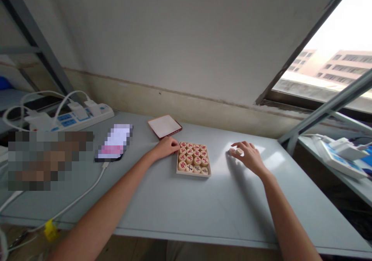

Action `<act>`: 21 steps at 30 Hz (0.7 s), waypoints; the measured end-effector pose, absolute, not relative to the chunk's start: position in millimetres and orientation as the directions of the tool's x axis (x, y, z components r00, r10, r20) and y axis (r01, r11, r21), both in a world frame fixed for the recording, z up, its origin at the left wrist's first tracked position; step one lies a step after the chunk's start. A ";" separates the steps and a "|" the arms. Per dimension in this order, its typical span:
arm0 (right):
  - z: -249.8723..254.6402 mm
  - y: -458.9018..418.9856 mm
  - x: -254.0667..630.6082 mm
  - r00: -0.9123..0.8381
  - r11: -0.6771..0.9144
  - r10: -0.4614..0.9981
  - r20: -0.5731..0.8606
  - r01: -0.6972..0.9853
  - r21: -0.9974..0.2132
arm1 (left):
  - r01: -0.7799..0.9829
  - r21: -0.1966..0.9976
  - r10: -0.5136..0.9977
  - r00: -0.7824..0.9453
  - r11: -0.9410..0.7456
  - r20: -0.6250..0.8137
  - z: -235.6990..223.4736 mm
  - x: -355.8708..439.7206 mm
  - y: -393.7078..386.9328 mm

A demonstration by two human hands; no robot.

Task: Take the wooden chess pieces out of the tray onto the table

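Note:
A shallow wooden box [193, 173] lies on the desk in front of me, packed with rows of round Chinese chess pieces [197, 161]. Most of those pieces show red characters; some in the nearest row show dark ones. My left hand [166, 147] is closed, its fingertips at the box's upper left side. To the right of the box, my right hand [250, 155] has thumb and fingers closed about a few loose chess pieces [238, 151] at the desk surface. Its fingers partly cover these pieces, so their exact number is hidden.
Behind the box lies its lid [165, 126], pale with a red edge. A phone [114, 142] with a white cable is on the left, near a power strip [84, 117]. Another power strip [341, 156] sits at far right, beyond a metal frame bar. The wall borders the desk [180, 203].

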State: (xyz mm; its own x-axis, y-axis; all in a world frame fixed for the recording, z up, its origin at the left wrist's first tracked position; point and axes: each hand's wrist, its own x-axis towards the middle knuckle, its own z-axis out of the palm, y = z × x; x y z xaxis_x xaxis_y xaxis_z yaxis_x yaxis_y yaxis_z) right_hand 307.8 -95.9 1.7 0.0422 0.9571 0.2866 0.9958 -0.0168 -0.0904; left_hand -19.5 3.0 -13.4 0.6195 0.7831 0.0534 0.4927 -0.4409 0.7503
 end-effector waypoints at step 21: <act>31.2 -104.6 145.5 -0.541 0.567 0.822 0.178 0.806 -0.168 | 0.498 0.717 0.769 0.634 -0.488 0.083 -14.0 -18.5 2.3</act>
